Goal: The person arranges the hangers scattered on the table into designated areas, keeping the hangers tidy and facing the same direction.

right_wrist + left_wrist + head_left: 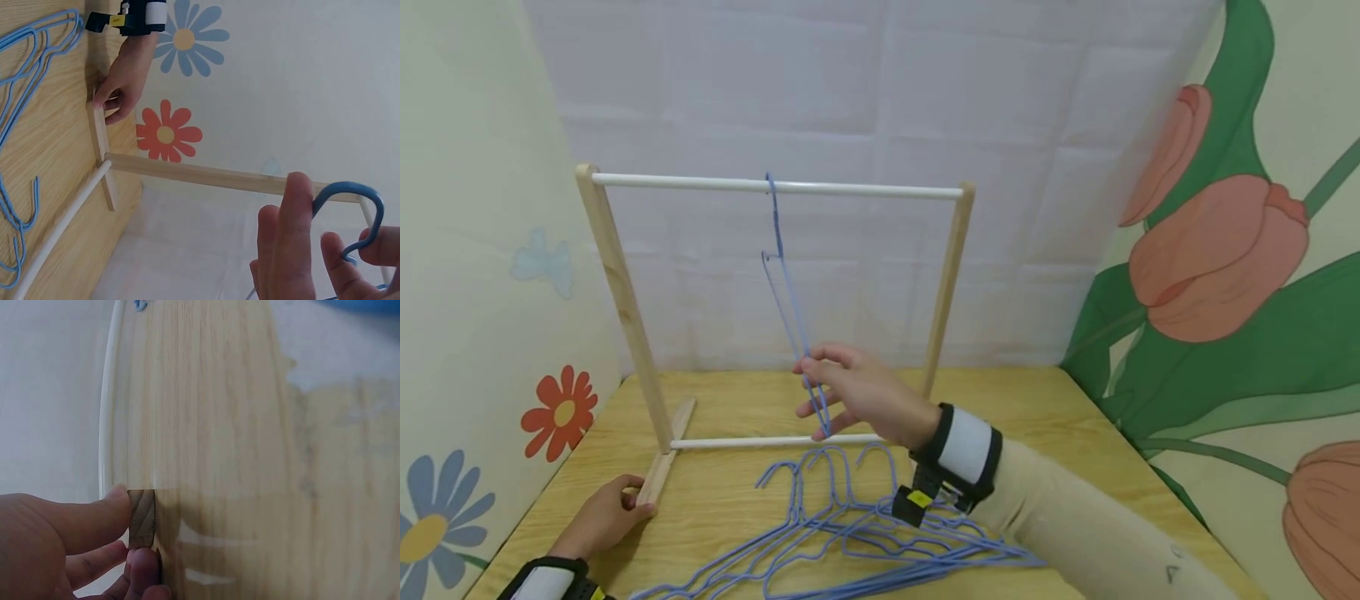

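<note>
A blue wire clothes hanger [777,225] hangs by its hook from the white top rail [685,182] of a small wooden rack. My right hand [868,392] holds the hanger's lower end, fingers spread about the wire. Seen from the right wrist, a bent blue end of the hanger [350,186] curves between the fingers and thumb. At the rack's left side, my left hand [602,517] pinches the front end of the wooden foot [658,483]. The left wrist view shows that foot's end grain [142,519] between thumb and fingers.
Several blue hangers [895,576] lie overlapping on the wood-grain table [1037,467], in front of the rack's lower bar [737,442]. A white cloth [1000,108] hangs behind. Painted walls with flowers stand to left and right.
</note>
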